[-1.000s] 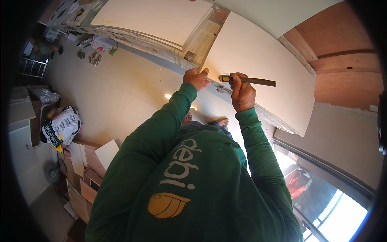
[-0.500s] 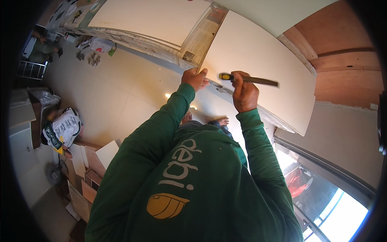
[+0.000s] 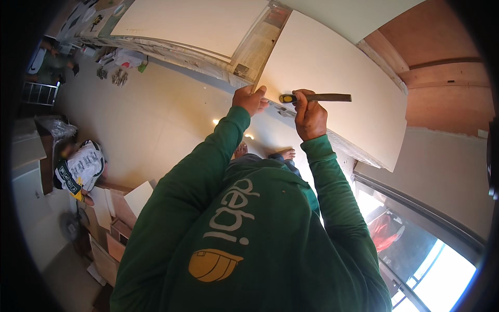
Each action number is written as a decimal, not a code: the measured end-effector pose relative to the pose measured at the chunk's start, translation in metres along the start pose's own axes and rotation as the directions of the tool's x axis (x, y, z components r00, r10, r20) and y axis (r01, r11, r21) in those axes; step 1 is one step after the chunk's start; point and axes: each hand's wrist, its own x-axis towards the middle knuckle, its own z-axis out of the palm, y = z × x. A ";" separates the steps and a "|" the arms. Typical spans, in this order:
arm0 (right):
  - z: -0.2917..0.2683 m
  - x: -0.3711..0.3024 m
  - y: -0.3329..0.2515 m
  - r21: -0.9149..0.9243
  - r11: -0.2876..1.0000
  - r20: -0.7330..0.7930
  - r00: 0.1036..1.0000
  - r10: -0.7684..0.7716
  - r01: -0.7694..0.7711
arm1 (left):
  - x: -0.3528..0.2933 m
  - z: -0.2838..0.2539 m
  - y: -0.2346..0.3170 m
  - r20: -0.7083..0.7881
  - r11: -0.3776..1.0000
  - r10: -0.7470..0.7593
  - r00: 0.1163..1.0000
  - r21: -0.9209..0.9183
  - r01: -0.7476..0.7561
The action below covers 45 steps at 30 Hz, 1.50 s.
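A large pale board [image 3: 332,67] lies flat on the worktop before me, its near edge facing my body. My left hand [image 3: 249,101] is closed on the board's near left corner, thumb on top and fingers curled below. In my right hand [image 3: 311,117] is a flat file [image 3: 332,97] with a black and yellow handle. The fingers wrap it where handle meets blade. Its dark blade points right, above the board near the front edge; whether it touches the board I cannot tell.
A second pale panel [image 3: 187,23] lies to the left on newspaper [image 3: 254,57]. Brown wooden framing [image 3: 442,78] stands at far right. Another person [image 3: 80,166] crouches at left near wooden boxes [image 3: 122,213]. Small hardware [image 3: 119,78] and bags [image 3: 127,57] lie on the floor.
My right hand has shifted slightly left and up with the file, whose blade is now nearly level and sharper to see. My left hand stays at the board's corner.
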 end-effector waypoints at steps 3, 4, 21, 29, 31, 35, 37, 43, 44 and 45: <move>-0.006 0.000 0.006 -0.012 0.999 0.051 0.997 0.049 -0.048 | 0.002 -0.003 -0.005 0.020 1.000 -0.012 1.000 0.009 0.011; -0.004 0.005 0.002 -0.011 0.999 0.055 0.997 0.049 -0.048 | 0.003 -0.005 -0.004 0.017 1.000 -0.012 1.000 0.009 0.012; -0.013 0.003 -0.012 0.159 0.980 -0.016 0.993 0.119 -0.115 | 0.009 0.009 -0.002 0.040 0.999 -0.022 0.999 0.045 0.020; -0.003 0.001 0.002 0.107 0.989 0.065 0.994 0.092 -0.099 | 0.004 0.011 0.005 0.060 0.998 -0.039 0.997 0.047 0.036; -0.011 0.007 -0.015 0.160 0.980 -0.006 0.993 0.120 -0.117 | 0.007 0.009 0.003 0.048 0.998 -0.046 0.998 0.050 0.044; 0.000 0.001 -0.008 0.132 0.987 0.016 0.996 0.085 -0.086 | 0.007 0.010 0.005 0.044 0.997 -0.048 0.998 0.060 0.045; 0.002 -0.001 0.003 0.093 0.986 0.076 0.989 0.129 -0.135 | 0.005 0.011 0.005 0.071 0.995 -0.056 0.996 0.089 0.050; -0.008 0.008 -0.018 0.180 0.981 -0.065 0.994 0.083 -0.070 | 0.007 0.007 0.002 0.054 0.996 -0.055 0.997 0.076 0.050; -0.009 0.009 -0.020 0.195 0.980 -0.105 0.992 0.063 -0.041 | 0.007 0.007 0.004 0.069 0.996 -0.045 0.997 0.081 0.039; -0.004 0.002 -0.007 0.058 0.998 -0.030 0.999 -0.019 0.021 | 0.006 0.010 0.005 0.066 0.996 -0.044 0.997 0.079 0.039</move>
